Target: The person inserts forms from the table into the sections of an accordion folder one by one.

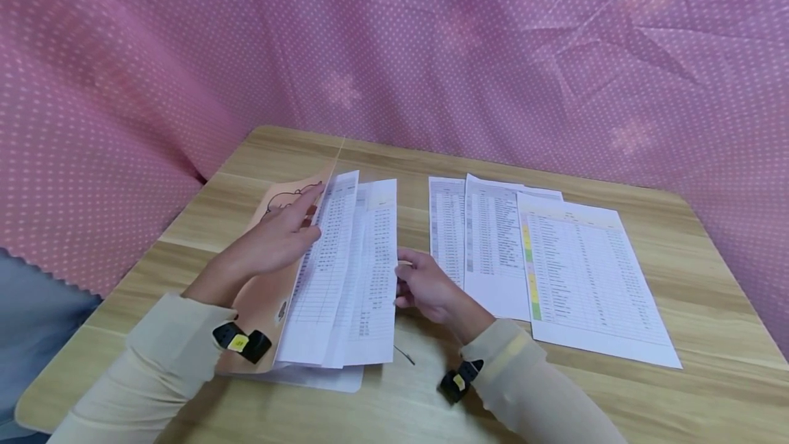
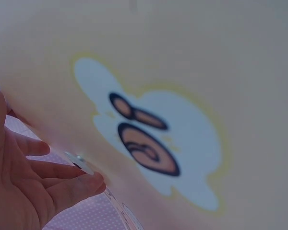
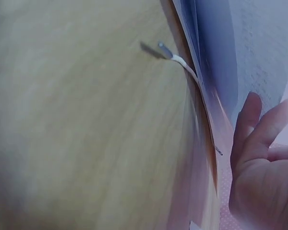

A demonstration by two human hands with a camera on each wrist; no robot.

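Peach-coloured folder (image 1: 265, 293) stands tipped up at the left of the counter (image 1: 678, 375); my left hand (image 1: 277, 235) rests flat-fingered against its cover, gripping nothing. I judge the filing part done: some printed sheets (image 1: 345, 273) sit inside, my right hand (image 1: 425, 286) pinching their edge, while three loose sheets (image 1: 555, 266) wait further right. Only the left wrist view shows the cover's cartoon (image 2: 153, 139) close; only the right wrist shows the sheets edge-on.
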